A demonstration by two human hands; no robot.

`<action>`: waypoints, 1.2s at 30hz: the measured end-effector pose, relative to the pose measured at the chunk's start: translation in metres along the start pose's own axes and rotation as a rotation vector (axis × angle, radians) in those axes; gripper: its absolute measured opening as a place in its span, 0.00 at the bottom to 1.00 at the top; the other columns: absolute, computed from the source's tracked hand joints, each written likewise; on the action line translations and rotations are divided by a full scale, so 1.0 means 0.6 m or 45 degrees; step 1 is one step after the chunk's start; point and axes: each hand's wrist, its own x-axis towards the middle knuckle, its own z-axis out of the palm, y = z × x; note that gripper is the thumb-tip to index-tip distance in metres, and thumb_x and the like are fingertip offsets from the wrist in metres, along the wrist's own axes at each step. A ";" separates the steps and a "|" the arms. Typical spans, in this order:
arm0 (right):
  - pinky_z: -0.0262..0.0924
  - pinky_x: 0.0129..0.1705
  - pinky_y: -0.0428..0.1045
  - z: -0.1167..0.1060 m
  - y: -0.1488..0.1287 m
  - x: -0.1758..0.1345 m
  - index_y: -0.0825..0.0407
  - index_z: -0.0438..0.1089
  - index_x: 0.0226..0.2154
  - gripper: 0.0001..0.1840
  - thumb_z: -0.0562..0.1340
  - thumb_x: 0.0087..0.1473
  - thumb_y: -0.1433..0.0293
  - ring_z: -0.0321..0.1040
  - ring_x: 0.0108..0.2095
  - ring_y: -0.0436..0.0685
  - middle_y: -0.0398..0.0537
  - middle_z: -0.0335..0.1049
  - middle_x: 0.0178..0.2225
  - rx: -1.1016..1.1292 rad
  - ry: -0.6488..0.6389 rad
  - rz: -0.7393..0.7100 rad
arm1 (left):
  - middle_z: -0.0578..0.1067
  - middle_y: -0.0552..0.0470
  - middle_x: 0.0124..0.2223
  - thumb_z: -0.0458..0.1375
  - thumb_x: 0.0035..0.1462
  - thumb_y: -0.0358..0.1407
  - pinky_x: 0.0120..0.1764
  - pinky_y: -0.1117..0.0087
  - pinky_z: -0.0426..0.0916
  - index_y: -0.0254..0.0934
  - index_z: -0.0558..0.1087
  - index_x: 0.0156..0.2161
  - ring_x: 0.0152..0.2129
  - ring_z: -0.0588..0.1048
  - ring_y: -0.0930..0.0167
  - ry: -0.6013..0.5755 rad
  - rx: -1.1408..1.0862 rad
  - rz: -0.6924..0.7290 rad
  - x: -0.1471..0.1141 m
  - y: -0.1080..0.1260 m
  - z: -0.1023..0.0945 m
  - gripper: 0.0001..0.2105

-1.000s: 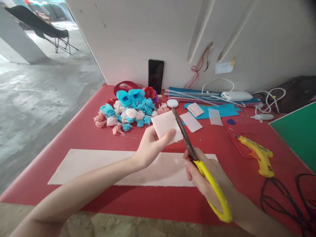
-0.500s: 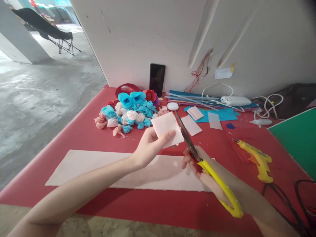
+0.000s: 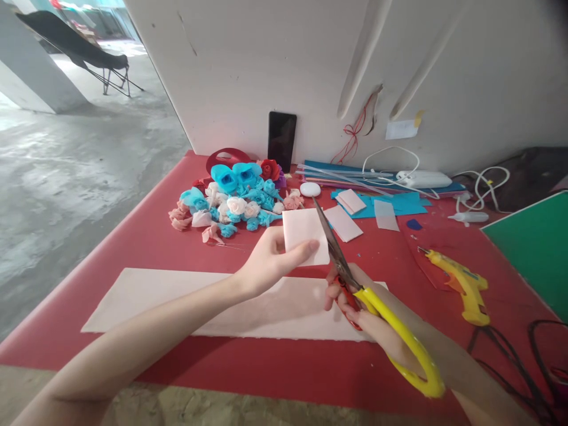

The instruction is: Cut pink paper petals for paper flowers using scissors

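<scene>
Between the thumb and fingers of my left hand (image 3: 277,257) is a pale pink folded paper square (image 3: 304,231), held above the table. My right hand (image 3: 350,296) grips scissors (image 3: 394,331) with yellow handles; something red shows among its fingers. The scissor blades point up and lie alongside the right edge of the paper square; whether they touch it I cannot tell. Under both hands a long pale pink paper strip (image 3: 146,302) lies flat on the red table (image 3: 186,367). Pale pink paper pieces (image 3: 344,223) rest just beyond the blades.
Blue, white, pink and red paper flowers (image 3: 235,204) are heaped at the back left. A black phone (image 3: 281,139) leans on the wall behind them. To the right lie a yellow glue gun (image 3: 461,284), blue paper (image 3: 406,206), a white power strip (image 3: 423,179) and a green board (image 3: 532,248).
My left hand has turned the paper square more upright and shifted it slightly right. The scissor handles have swung a little outward and down to the right.
</scene>
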 end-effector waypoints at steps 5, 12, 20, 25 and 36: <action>0.49 0.21 0.45 -0.003 -0.001 -0.009 0.48 0.60 0.40 0.08 0.52 0.55 0.68 0.51 0.19 0.47 0.43 0.66 0.28 -0.089 -0.030 -0.111 | 0.78 0.52 0.32 0.58 0.52 0.38 0.33 0.76 0.68 0.34 0.74 0.32 0.31 0.75 0.71 0.001 -0.003 0.015 0.001 0.002 0.001 0.08; 0.52 0.21 0.45 0.002 -0.014 -0.013 0.49 0.60 0.39 0.11 0.49 0.60 0.62 0.50 0.18 0.47 0.43 0.63 0.26 -0.105 -0.047 -0.100 | 0.77 0.52 0.29 0.58 0.51 0.38 0.33 0.74 0.68 0.34 0.73 0.30 0.31 0.75 0.69 0.037 -0.011 -0.005 0.000 0.002 0.002 0.08; 0.49 0.18 0.45 0.010 -0.010 -0.006 0.50 0.59 0.37 0.10 0.50 0.59 0.61 0.48 0.16 0.46 0.42 0.63 0.22 -0.026 -0.035 -0.157 | 0.78 0.49 0.34 0.57 0.52 0.39 0.37 0.73 0.69 0.33 0.75 0.34 0.35 0.76 0.67 0.008 -0.011 0.016 0.001 0.002 0.006 0.10; 0.46 0.17 0.44 0.017 -0.012 -0.007 0.50 0.58 0.35 0.11 0.50 0.59 0.60 0.46 0.16 0.45 0.39 0.60 0.20 0.030 -0.002 -0.155 | 0.79 0.50 0.35 0.56 0.54 0.39 0.38 0.74 0.69 0.34 0.76 0.35 0.37 0.75 0.68 -0.017 -0.032 0.024 0.000 0.000 0.005 0.10; 0.47 0.17 0.45 0.014 -0.023 -0.015 0.50 0.59 0.35 0.11 0.49 0.59 0.60 0.48 0.14 0.46 0.37 0.57 0.17 -0.055 0.062 -0.116 | 0.77 0.51 0.27 0.58 0.51 0.42 0.29 0.74 0.69 0.33 0.73 0.28 0.25 0.75 0.71 0.082 0.046 0.030 0.006 -0.003 0.001 0.12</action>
